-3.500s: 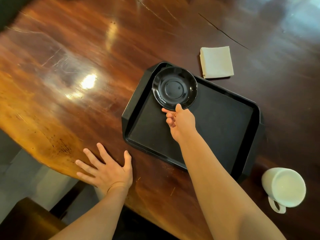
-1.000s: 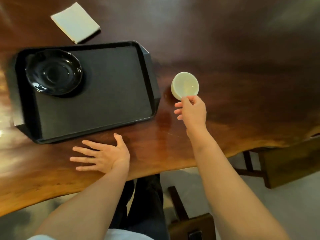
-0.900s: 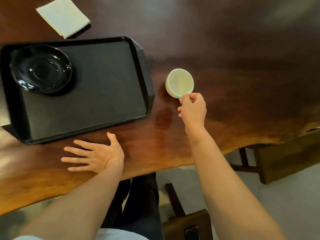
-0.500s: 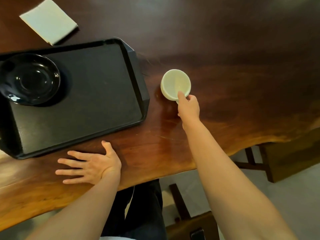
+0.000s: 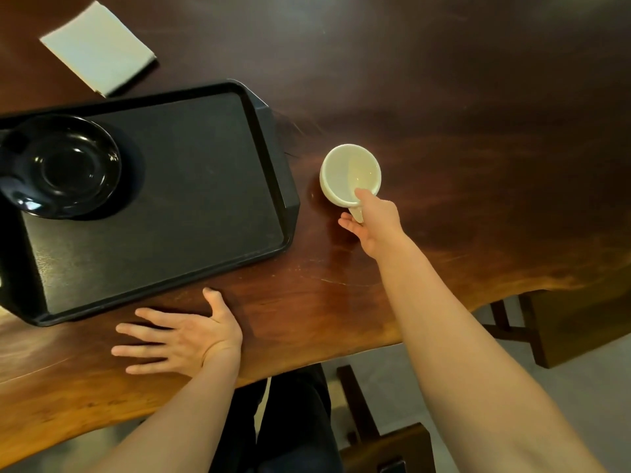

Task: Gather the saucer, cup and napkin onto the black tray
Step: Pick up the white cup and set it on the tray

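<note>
Cup on the table, just right of the tray, under my right hand.

My right hand pinches the cup at its handle, which points back toward me; the tray lies to its left, so the carry goes leftward. My left hand rests open and flat. Saucer on the tray; napkin beyond it.

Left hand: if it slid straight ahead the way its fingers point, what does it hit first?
The left hand lies flat on the wooden table, fingers pointing left along the black tray's near edge. That way looks free to the picture's edge; the tray stays just beside it.
</note>
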Motion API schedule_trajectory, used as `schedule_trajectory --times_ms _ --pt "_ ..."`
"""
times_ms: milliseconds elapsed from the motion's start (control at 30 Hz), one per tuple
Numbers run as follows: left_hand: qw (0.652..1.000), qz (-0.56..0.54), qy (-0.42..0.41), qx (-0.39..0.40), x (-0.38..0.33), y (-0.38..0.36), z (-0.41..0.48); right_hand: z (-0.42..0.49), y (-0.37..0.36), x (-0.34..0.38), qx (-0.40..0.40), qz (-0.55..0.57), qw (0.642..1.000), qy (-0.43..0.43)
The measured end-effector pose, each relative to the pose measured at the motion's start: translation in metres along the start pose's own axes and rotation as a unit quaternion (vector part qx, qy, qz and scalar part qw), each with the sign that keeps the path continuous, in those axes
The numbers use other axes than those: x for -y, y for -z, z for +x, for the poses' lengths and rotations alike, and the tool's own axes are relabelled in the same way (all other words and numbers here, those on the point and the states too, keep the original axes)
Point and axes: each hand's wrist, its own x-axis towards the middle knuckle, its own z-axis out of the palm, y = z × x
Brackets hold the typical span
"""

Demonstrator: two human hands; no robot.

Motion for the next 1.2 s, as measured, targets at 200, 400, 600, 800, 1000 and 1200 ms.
schedule_trajectory --times_ms 200,400,600,800,1000,1200 --pt "0.992 0.079 -0.058 -0.080 0.021 -0.020 0.021 -0.010 0.005 0.001 0.040 0.019 0.998 -0.053" --pt "0.993 0.066 -0.061 -0.070 0.023 -0.024 0.024 -0.020 0.002 -0.002 0.051 0.055 0.995 -0.066" --pt "0.993 0.056 -0.069 -0.073 0.025 -0.025 0.024 -0.037 0.007 -0.013 0.069 0.098 0.991 -0.067" --pt "0.995 0.038 -0.054 -0.078 0.025 -0.018 0.031 -0.051 -0.004 -0.014 0.085 0.110 0.989 -0.040" --pt "0.993 0.064 -0.057 -0.078 0.027 -0.028 0.032 -0.065 -0.008 -0.005 0.128 0.135 0.983 -0.010" --pt "0.991 0.078 -0.059 -0.087 0.029 -0.032 0.035 -0.074 -0.034 0.003 0.188 0.116 0.975 0.018"
